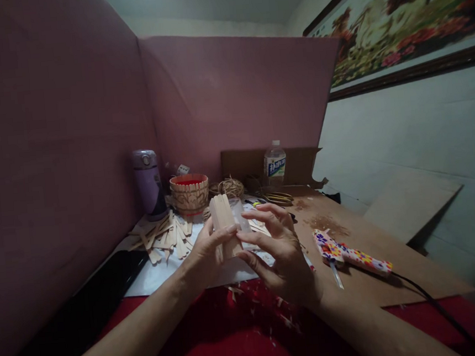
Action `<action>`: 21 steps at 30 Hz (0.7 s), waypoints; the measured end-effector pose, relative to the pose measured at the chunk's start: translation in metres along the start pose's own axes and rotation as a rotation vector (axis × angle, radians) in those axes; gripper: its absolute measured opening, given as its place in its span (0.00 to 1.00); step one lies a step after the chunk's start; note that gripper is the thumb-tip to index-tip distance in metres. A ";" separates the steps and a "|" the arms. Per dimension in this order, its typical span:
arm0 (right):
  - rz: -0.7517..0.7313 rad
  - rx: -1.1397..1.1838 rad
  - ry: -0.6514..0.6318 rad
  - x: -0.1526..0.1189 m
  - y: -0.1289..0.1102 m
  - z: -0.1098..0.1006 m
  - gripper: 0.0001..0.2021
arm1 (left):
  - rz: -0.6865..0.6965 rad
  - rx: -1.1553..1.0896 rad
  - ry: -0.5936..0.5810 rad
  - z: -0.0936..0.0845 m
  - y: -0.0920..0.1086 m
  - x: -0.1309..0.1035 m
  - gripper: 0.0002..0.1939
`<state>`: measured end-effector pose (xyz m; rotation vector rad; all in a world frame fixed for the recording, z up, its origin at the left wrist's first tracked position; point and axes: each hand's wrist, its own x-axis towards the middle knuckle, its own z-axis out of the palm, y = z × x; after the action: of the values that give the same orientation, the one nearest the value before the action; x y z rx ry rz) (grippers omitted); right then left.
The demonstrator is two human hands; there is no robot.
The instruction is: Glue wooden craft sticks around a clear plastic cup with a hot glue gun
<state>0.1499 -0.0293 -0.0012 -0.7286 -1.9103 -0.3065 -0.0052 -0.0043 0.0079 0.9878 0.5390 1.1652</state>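
Observation:
A translucent plastic cup (239, 211) is held up over the front of the work surface. Pale wooden craft sticks (223, 218) stand side by side along its left side. My left hand (208, 250) is wrapped round the cup from the left, its thumb pressed across the sticks. From the right, my right hand (279, 249) grips the same piece, thumb and index fingertips at the lower edge of the sticks. Its other fingers are raised and bent near the cup's side. The far side of the cup is hidden.
Loose craft sticks (170, 236) lie piled on a white sheet (142, 283). Behind are a purple flask (149, 185), a stick-covered bowl (190, 196), twine (230, 187) and a clear bottle (275, 163). A flowered glue gun (348, 254) with a cord rests on the brown board (399, 274).

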 end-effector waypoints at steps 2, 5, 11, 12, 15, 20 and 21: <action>-0.002 0.004 -0.009 0.000 0.000 -0.001 0.10 | -0.010 0.021 0.014 0.000 0.001 -0.001 0.29; -0.010 0.032 -0.012 -0.001 0.002 -0.004 0.10 | -0.005 0.050 0.008 0.000 0.001 -0.002 0.29; 0.038 -0.027 0.066 0.001 0.010 -0.002 0.15 | 0.030 0.125 -0.079 -0.005 -0.006 0.001 0.30; 0.033 -0.052 0.063 0.002 0.010 -0.001 0.15 | 0.026 0.142 -0.096 -0.006 -0.007 0.002 0.30; 0.018 -0.094 0.048 0.003 0.009 0.001 0.13 | 0.037 0.184 -0.134 -0.007 -0.008 0.001 0.27; 0.070 -0.023 0.103 0.004 0.010 -0.004 0.13 | 0.025 0.152 -0.138 -0.003 -0.004 -0.002 0.29; 0.083 -0.001 0.118 0.004 0.011 -0.005 0.12 | 0.009 0.129 -0.125 -0.002 -0.003 -0.002 0.30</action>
<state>0.1591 -0.0221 0.0034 -0.7715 -1.7639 -0.2919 -0.0058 -0.0057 0.0044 1.1673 0.5150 1.0789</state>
